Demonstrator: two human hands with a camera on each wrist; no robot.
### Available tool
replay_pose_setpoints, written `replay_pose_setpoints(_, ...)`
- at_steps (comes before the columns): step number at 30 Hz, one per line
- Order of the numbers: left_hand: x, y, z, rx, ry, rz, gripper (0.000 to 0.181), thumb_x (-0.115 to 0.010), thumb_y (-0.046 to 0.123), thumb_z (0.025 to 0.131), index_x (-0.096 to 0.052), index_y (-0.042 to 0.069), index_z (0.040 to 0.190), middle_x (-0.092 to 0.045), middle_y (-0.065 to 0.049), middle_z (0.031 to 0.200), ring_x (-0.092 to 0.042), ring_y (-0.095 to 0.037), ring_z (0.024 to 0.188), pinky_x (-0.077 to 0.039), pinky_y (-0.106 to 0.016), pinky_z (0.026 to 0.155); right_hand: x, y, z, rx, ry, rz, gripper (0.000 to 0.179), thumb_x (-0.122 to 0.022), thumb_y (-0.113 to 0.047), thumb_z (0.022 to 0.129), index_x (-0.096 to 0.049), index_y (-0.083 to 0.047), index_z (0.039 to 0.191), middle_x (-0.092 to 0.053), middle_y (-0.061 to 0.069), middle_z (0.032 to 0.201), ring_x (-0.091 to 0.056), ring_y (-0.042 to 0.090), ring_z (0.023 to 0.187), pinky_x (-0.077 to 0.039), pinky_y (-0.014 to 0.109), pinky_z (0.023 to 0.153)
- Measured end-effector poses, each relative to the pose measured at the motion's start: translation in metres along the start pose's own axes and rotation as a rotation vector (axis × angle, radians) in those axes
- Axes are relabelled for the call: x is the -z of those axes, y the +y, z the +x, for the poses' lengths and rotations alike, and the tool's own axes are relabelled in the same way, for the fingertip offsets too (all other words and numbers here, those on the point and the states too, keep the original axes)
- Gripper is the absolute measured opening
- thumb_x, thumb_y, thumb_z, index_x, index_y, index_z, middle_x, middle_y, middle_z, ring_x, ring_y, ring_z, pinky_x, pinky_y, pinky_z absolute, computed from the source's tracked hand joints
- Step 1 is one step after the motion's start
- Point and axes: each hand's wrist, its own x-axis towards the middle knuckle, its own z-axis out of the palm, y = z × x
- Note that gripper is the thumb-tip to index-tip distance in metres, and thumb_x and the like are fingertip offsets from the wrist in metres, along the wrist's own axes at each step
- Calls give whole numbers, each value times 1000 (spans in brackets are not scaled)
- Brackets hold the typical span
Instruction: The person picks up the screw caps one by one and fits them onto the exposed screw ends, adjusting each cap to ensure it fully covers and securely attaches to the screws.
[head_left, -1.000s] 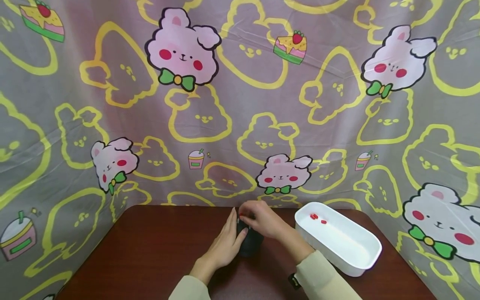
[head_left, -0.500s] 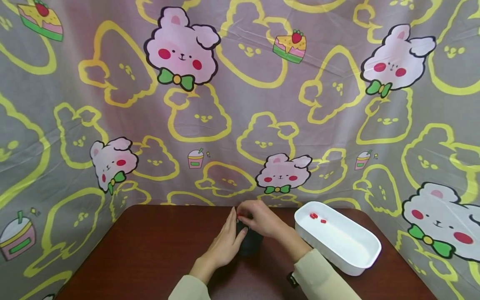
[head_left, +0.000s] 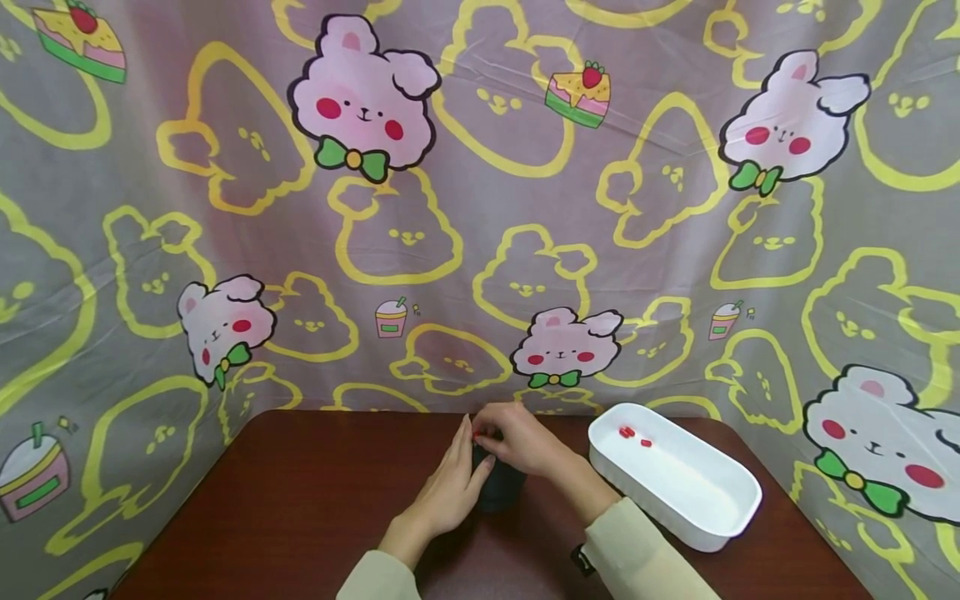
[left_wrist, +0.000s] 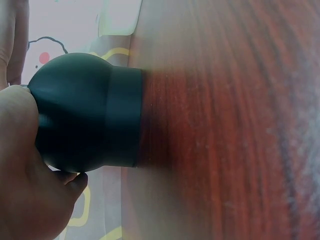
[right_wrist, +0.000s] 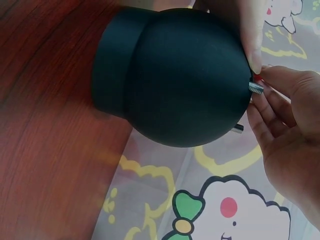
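A black ball-shaped object with a short cylindrical base stands on the table in the middle of the head view. Threaded metal studs stick out of its rounded top. My left hand holds the ball from the left, its fingers along the far side and the thumb on the near side. At the top, my right hand pinches a small red cap-like piece beside a stud. Fingers hide most of this piece, so I cannot tell how it sits on the stud.
To the right stands a white oblong tray with a few small red pieces at its far end. A small black item shows beside my right sleeve. A patterned curtain hangs behind the brown table.
My right fingers shift slightly around the red piece at the top of the black object. The left hand and the tray stay in place.
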Motion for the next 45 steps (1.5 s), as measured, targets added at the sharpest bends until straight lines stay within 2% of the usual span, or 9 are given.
replay_pose_setpoints(7,1,2,0,-1,-1,-2,86,-34,62,106,-1,10,166,-4,-10,172,-19,-31,155,-36,-59,112,-1,0,0,7,-13,-19,8,-76,-8,93,-78,-11,99,-67,-5,90,-60,10,81,-52,24,74)
replay_pose_setpoints(17,1,1,1,-5,-12,5,86,-31,64,106,1,11,165,-2,-11,172,-18,-32,155,-37,-59,112,-2,-1,2,23,-9,0,5,-75,-3,92,-76,-8,95,-66,-1,89,-61,13,79,-52,25,72)
replay_pose_setpoints(24,0,-1,1,1,-14,-4,87,-31,65,105,2,13,166,-1,-8,172,-17,-31,156,-36,-60,113,1,-4,3,12,-37,-31,6,-76,-6,92,-75,-7,97,-66,2,91,-61,20,81,-51,26,74)
replay_pose_setpoints(35,-1,-1,1,1,-5,0,86,-30,67,104,3,15,166,-2,-7,172,-21,-33,155,-37,-63,110,3,-4,2,3,-51,-56,13,-76,-6,92,-73,-6,104,-66,3,98,-60,19,84,-51,28,77)
replay_pose_setpoints(45,0,1,0,3,2,3,88,-32,67,104,1,15,166,-5,-11,172,-21,-33,154,-37,-61,111,13,-8,-4,-62,-127,-43,13,-75,-10,94,-73,-6,107,-67,2,101,-63,19,90,-54,31,82)
